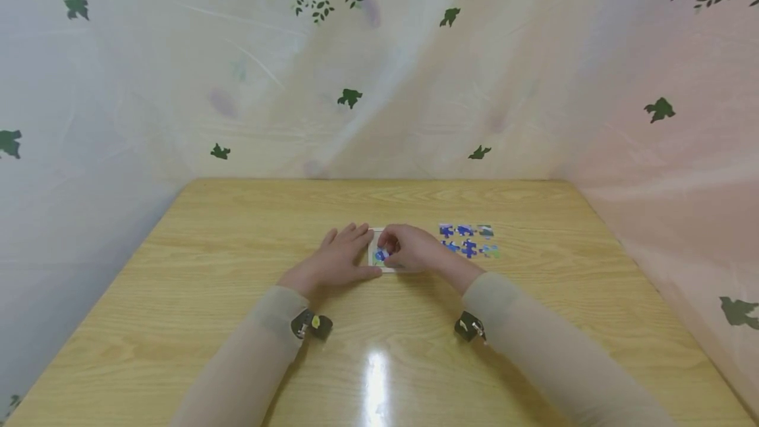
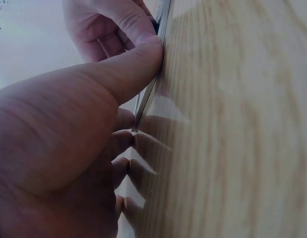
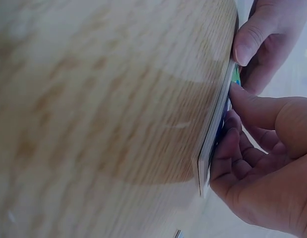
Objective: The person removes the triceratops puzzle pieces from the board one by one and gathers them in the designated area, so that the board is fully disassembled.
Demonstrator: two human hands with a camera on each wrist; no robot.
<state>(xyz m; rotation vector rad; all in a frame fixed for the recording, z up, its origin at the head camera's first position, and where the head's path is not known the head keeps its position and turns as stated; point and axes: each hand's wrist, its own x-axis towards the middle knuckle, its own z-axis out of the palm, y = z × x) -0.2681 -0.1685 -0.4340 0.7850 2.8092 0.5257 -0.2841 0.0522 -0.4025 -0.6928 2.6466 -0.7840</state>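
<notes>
A small flat jigsaw board (image 1: 370, 254) with a pale rim lies on the table, partly hidden under both hands. My left hand (image 1: 339, 259) has its fingers stretched out along the board's left side, the thumb resting on its near edge. Over the board, my right hand (image 1: 412, 246) has its thumb and curled fingers around a blue puzzle piece (image 1: 381, 256), which the fingers partly cover. From the right wrist, the thumb tip and bent fingers meet the board's face close to its layered edge (image 3: 205, 161).
Several loose blue and green puzzle pieces (image 1: 468, 248) lie in two rows to the right of the board, partly behind the right wrist. The wooden table (image 1: 237, 229) runs back to a pale cloth backdrop (image 1: 391, 130) printed with leaves.
</notes>
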